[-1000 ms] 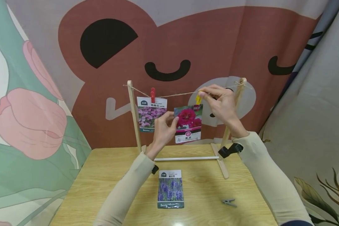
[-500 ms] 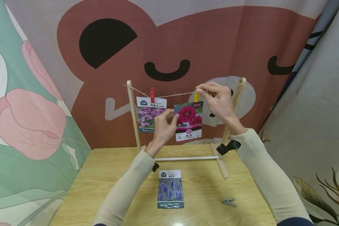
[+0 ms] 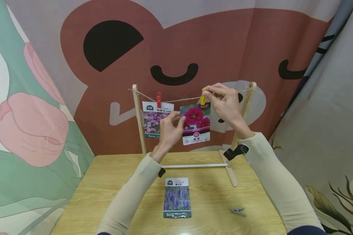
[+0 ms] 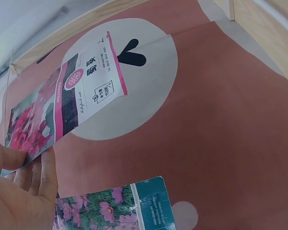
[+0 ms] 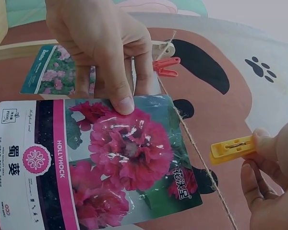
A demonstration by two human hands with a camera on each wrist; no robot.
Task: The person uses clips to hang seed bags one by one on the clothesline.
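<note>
My left hand [image 3: 170,130] pinches the left edge of a hollyhock seed packet [image 3: 196,125] between thumb and fingers. Magenta blooms fill its upper part, with a pink and white label below. A yellow clothespin [image 5: 233,149] is pinched by its handle end in my right hand [image 3: 227,102]. In the head view the clothespin overlaps the packet's top right corner and the twine [image 3: 182,99]; the right wrist view shows its tip beside the twine, off the packet's face. Left of my left hand, a red clothespin [image 3: 159,100] holds a pink-flowered seed packet [image 3: 153,119] on the twine.
The twine runs between two wooden posts, left [image 3: 139,120] and right [image 3: 248,98], joined low by a white rod [image 3: 194,166]. On the wooden table [image 3: 106,189] lie a purple-flowered seed packet [image 3: 177,198] and a grey clothespin [image 3: 238,212]. A patterned curtain [image 3: 111,85] hangs behind.
My right hand has shifted a little left with the yellow clothespin. The hollyhock packet has risen slightly in my left hand, its top edge now closer to the twine.
</note>
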